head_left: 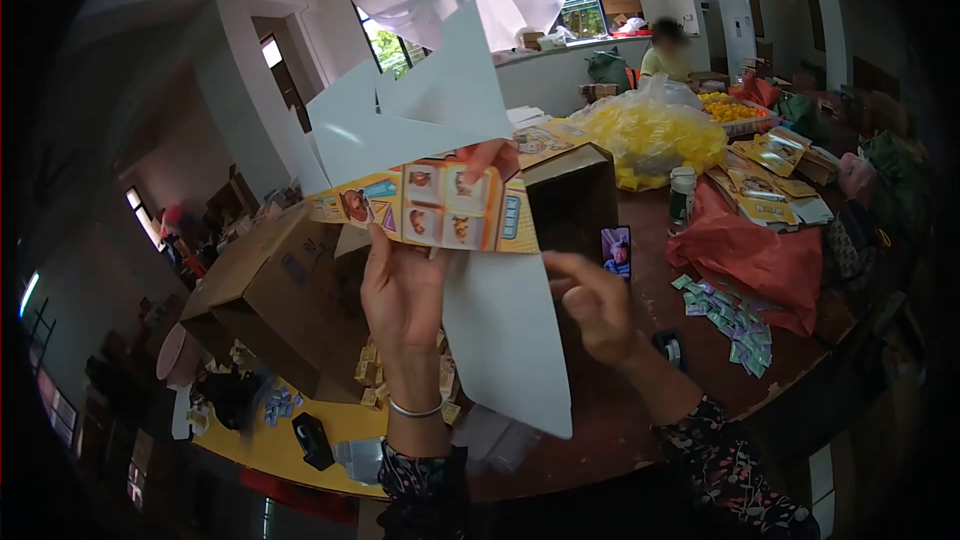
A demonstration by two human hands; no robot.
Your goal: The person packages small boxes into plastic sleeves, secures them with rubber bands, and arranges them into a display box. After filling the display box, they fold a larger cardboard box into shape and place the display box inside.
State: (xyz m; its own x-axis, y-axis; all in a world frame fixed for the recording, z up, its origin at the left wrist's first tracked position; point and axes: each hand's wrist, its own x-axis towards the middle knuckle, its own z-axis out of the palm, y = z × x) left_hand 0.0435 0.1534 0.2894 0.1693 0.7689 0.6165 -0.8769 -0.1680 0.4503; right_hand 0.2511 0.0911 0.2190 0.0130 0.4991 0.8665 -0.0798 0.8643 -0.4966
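My left hand (403, 290), with a bracelet at the wrist, grips a folded card sheet (505, 340) from below. Its thumb lies against the yellow-orange printed strip (380, 202), and the other fingers are partly hidden by the card. Large white flaps (445, 80) stand up above the strip, and a long white panel hangs below it. At the right edge of the card is my right hand (597, 308), fingers curled, index fingertip right at the edge. Nothing shows inside that curl. Behind the card stands an open brown carton (570, 175).
Another carton (270, 290) lies at left beside small yellow boxes (370, 375). On the table are a phone (616, 252), a jar (682, 195), red plastic (750, 260), scattered small packets (730, 325) and a tape dispenser (313, 440). Beyond a yellow bag (650, 135), a person (665, 55) sits.
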